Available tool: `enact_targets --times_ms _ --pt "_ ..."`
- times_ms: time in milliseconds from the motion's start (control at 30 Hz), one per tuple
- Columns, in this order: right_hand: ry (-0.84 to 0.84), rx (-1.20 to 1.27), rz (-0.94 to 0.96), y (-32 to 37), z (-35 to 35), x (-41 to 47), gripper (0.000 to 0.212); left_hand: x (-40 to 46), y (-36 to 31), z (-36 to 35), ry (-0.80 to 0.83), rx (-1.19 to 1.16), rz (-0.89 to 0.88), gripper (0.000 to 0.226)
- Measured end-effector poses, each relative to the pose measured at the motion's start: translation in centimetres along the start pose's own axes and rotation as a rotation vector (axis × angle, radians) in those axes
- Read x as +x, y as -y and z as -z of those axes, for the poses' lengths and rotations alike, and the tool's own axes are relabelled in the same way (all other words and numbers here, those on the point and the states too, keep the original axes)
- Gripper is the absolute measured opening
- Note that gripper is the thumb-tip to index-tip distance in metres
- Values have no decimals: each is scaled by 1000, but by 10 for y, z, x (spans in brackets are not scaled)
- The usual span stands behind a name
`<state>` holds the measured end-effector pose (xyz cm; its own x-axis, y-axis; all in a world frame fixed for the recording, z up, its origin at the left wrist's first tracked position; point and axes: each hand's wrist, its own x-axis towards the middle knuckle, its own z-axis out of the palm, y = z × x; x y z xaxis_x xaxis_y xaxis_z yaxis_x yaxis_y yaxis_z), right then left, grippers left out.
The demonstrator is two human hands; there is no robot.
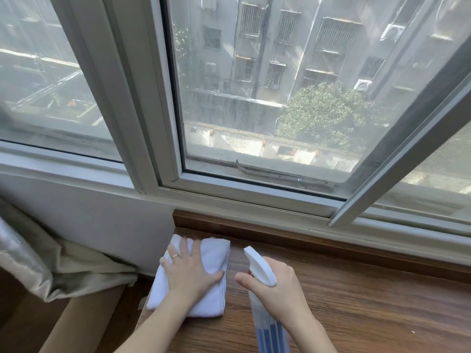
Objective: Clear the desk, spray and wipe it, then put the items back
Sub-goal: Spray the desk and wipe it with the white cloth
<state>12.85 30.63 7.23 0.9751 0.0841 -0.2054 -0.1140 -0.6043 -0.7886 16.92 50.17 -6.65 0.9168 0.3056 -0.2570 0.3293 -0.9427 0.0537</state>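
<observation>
at table's [356, 314] near left, left hand [190, 272] flat on soft, light cloth [214, 253]; right hand [277, 284] grips light, rigid spray bottle [262, 266] by its neck.

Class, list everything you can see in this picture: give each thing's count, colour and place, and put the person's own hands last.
Folded terry cloth: one, white, flat on the desk's left end.
Plastic trigger spray bottle: one, white head, blue-striped body, right of the cloth.
Wood-grain desk: one, brown, below the window.
Sliding window frame: one, pale grey, behind the desk.
Crumpled curtain: one, beige, lower left.
Left hand: one, wearing a ring, pressing flat on the cloth.
Right hand: one, grip around the bottle's neck.
</observation>
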Motion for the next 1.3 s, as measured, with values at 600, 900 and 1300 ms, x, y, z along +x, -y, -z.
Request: enact_targets --times_ms 600,900,1300 --pt "-33 23 -36 -4 4 -2 51 17 7 6 -99 0 -342 101" --pt "-43 43 -26 -7 7 -4 48 3 8 -7 -300 -69 -306 90" --pt "-51 31 -22 -8 10 -3 45 30 -4 -2 -257 -42 -307 86"
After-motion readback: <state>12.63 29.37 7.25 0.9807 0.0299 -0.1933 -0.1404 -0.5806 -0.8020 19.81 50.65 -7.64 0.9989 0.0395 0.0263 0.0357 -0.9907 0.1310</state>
